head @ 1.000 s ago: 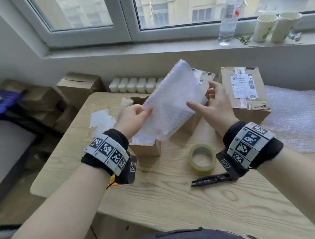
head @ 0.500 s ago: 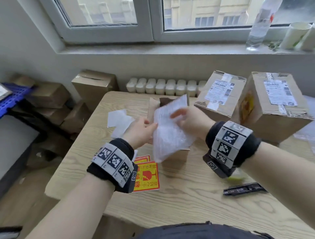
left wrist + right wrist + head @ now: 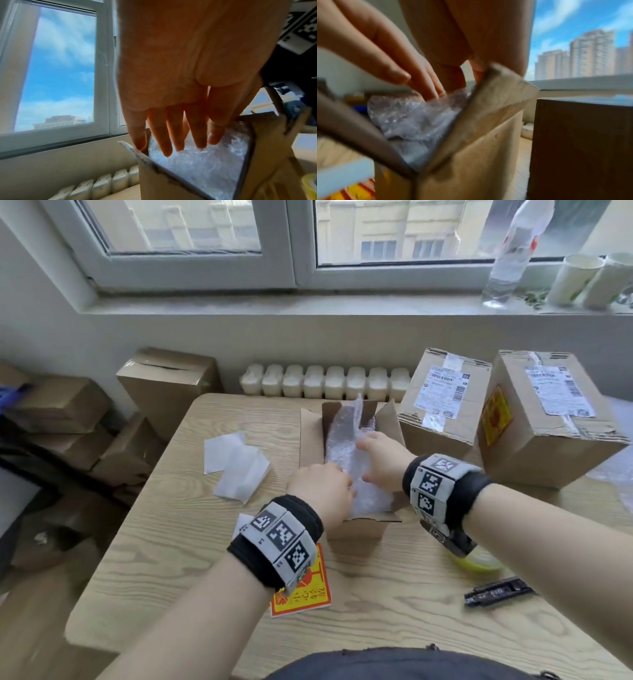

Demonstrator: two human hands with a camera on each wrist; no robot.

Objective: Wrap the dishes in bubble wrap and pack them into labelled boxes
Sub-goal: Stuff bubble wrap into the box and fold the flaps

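My left hand (image 3: 320, 491) flat, fingers (image 3: 164, 136) straight, pressing wrap (image 3: 349, 453) down. My right hand (image 3: 383, 458) also on wrap, grip unclear. Wrap inside open box (image 3: 310, 436), table (image 3: 171, 525) centre. Two taped boxes (image 3: 442, 395) at far right corner. Tape roll (image 3: 479, 563), sticker (image 3: 305, 587) toward near edge.
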